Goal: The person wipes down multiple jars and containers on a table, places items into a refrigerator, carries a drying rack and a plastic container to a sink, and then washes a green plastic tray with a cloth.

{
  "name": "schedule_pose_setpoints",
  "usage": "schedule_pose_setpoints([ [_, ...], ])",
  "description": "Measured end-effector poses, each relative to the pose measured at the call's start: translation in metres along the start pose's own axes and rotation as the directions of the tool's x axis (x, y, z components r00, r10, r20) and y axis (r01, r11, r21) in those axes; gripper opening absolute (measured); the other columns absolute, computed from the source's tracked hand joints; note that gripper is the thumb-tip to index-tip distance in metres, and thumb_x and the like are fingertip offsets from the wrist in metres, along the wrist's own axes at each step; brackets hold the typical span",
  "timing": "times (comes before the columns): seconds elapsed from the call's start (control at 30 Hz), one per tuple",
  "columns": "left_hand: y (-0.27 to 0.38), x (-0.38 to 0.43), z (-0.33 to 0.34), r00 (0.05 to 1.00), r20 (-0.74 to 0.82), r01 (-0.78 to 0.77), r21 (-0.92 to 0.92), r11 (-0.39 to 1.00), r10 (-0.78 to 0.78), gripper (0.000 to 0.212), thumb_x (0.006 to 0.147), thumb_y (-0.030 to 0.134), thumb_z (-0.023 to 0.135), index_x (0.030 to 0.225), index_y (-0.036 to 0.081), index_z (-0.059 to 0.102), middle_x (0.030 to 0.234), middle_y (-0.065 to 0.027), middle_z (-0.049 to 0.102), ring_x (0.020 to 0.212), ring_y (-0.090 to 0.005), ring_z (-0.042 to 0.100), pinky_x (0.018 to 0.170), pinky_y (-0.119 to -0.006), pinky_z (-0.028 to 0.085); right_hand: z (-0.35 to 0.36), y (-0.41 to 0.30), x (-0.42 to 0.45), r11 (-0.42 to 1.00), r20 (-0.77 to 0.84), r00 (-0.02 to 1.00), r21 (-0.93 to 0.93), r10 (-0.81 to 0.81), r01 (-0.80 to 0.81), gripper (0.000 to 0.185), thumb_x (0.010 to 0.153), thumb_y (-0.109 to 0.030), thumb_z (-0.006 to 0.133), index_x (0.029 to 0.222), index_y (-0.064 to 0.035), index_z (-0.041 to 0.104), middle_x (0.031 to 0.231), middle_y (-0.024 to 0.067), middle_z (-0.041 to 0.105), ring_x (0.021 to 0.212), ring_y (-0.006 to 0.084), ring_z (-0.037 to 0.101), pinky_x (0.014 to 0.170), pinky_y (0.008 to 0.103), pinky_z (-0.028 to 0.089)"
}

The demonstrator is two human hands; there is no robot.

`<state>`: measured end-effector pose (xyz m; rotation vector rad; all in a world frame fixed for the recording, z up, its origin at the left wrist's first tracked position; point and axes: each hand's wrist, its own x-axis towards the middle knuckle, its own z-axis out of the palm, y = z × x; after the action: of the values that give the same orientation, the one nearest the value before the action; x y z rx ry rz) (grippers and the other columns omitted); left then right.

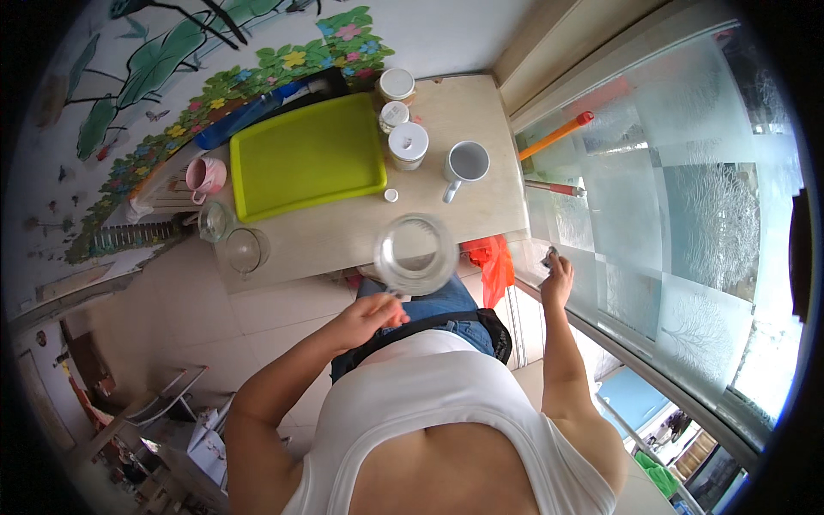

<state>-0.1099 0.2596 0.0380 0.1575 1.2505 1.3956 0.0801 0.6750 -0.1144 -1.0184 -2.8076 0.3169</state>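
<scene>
My left hand (370, 320) is closed at the near side of a clear glass jug (386, 257), apparently around its handle. The jug is slightly blurred and held over the front edge of the wooden table (322, 238), in front of my waist. Off to the right, my right hand (559, 283) pinches a small dark grey object (549, 257), too small to name, beside the frosted glass door. A small white cap (391, 195) lies on the table beyond the jug. To its right stands a white mug (468, 162).
A green tray (309, 158) occupies the table's back left, beside several white-lidded jars (409, 143). Two glass cups (246, 250) and a pink mug (206, 177) stand left. A red plastic bag (494, 270) hangs below the table's right end, near frosted glass panels (631, 219).
</scene>
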Motion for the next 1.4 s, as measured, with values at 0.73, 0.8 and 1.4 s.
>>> schedule_pose_setpoints([
  [0.73, 0.041, 0.207, 0.047, 0.987, 0.156, -0.065, 0.222, 0.973, 0.030, 0.040, 0.096, 0.042, 0.046, 0.094, 0.006, 0.060, 0.077, 0.0007, 0.054, 0.070, -0.0070, 0.049, 0.068, -0.022, 0.044, 0.004, -0.014, -0.105, 0.973, 0.128, 0.992, 0.228, 0.002, -0.032, 0.040, 0.070, 0.007, 0.058, 0.107, -0.0070, 0.064, 0.109, 0.0151, 0.057, 0.103, 0.0340, 0.053, 0.088, 0.0391, 0.045],
  [0.8, 0.047, 0.212, 0.039, 0.989, 0.134, -0.092, 0.262, 0.961, 0.059, 0.039, 0.096, 0.042, 0.046, 0.096, 0.006, 0.060, 0.077, 0.0007, 0.054, 0.067, -0.0068, 0.048, 0.063, -0.022, 0.043, 0.005, -0.019, -0.100, 0.966, 0.138, 0.990, 0.258, -0.009, -0.028, 0.042, 0.070, 0.008, 0.055, 0.108, -0.0072, 0.064, 0.110, 0.0156, 0.057, 0.104, 0.0344, 0.053, 0.089, 0.0397, 0.044],
  [1.4, -0.085, 0.146, -0.150, 0.446, -0.895, -0.550, -0.280, 0.786, -0.007, 0.012, 0.092, 0.015, 0.051, 0.100, 0.007, 0.054, 0.080, 0.0010, 0.054, 0.065, -0.0087, 0.050, 0.066, -0.024, 0.044, -0.012, -0.156, -0.045, 0.854, 0.238, 0.892, 0.458, -0.385, 0.246, 0.049, 0.070, 0.013, 0.046, 0.111, -0.0078, 0.064, 0.114, 0.0162, 0.056, 0.107, 0.0349, 0.053, 0.091, 0.0399, 0.044],
])
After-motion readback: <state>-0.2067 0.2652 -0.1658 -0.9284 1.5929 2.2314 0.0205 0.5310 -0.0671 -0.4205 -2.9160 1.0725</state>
